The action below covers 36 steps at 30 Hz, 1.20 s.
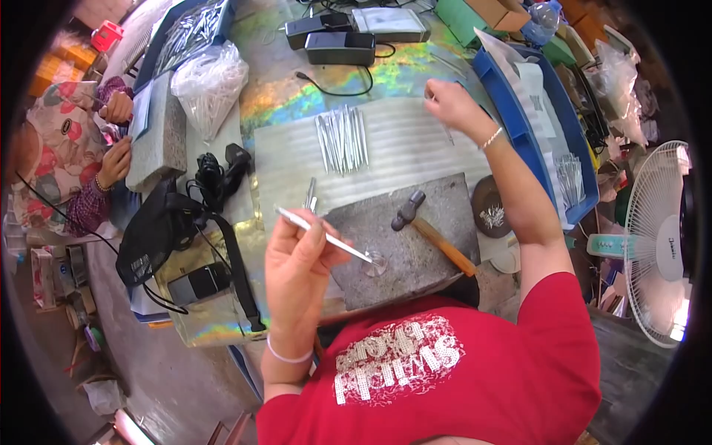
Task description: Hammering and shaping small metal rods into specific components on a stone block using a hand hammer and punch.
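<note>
A: Which step is in hand?

B: Working one silver rod (343, 245), I judge; my left hand (295, 256) pinches it between thumb and fingertips; its lower end meets, or nearly meets, a pale round patch (376, 264) on the dark slab (356, 291).

A: And the right?

B: My right hand (454, 105) is beyond the slab, fingers curled together; whether they grip the thin piece (450, 136) below, I cannot tell; the hammer (443, 245) lies unheld.

A: The next move?

B: It calls, I think, for a steady rod tip; the right hand should approach gently.
</note>
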Each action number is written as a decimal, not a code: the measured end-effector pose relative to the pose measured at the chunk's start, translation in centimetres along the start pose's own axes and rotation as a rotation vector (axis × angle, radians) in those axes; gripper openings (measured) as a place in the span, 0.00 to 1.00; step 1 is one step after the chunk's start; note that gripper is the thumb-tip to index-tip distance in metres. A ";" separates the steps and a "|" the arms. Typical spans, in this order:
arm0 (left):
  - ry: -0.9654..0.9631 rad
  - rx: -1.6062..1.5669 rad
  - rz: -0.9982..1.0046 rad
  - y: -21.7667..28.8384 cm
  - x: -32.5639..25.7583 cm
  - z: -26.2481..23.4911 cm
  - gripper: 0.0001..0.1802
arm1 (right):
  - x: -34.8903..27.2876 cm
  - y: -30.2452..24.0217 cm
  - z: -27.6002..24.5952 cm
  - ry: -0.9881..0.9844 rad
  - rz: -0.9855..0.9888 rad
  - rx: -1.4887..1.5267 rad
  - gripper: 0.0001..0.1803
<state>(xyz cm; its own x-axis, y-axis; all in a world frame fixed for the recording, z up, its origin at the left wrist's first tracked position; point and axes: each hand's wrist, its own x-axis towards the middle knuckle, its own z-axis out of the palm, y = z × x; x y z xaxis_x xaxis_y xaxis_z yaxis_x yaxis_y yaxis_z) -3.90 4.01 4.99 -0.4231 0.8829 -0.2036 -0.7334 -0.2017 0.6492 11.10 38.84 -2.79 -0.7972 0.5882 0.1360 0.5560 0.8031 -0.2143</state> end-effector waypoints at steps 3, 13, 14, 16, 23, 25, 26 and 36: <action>0.108 -0.207 -0.048 -1.2 -0.9 -1.0 0.06 | -2.6 -8.0 -3.2 0.161 -0.117 0.265 0.17; -0.118 -0.287 -0.333 -4.0 -2.3 -0.5 0.06 | -13.7 -19.4 -6.8 -0.190 0.074 1.592 0.06; -0.151 -0.064 -0.316 -3.7 -2.7 -0.6 0.05 | -13.9 -19.4 -6.8 -0.199 0.079 1.600 0.06; -0.132 0.214 -0.339 -3.1 -3.9 -0.1 0.07 | -14.4 -19.3 -6.8 -0.364 0.254 1.724 0.05; -0.256 0.498 -0.360 -2.4 -5.3 0.0 0.07 | -15.0 -20.0 -6.4 -0.546 0.427 1.737 0.07; -0.269 0.412 -0.377 -2.7 -5.1 -0.2 0.07 | -14.8 -20.3 -6.2 -0.548 0.455 1.751 0.05; -0.286 0.324 -0.391 -2.8 -5.0 -0.3 0.06 | -14.7 -20.4 -6.1 -0.548 0.481 1.760 0.04; -0.246 0.282 -0.422 -3.3 -4.5 -0.6 0.07 | -13.8 -20.3 -5.7 -0.585 0.497 1.761 0.05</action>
<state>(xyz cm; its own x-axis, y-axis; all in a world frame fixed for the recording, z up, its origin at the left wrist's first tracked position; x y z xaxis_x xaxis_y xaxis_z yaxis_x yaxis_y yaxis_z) 0.12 0.48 3.35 0.0373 0.9422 -0.3329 -0.6270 0.2815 0.7264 12.16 14.98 5.24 -0.8418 0.2985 -0.4497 0.1937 -0.6106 -0.7679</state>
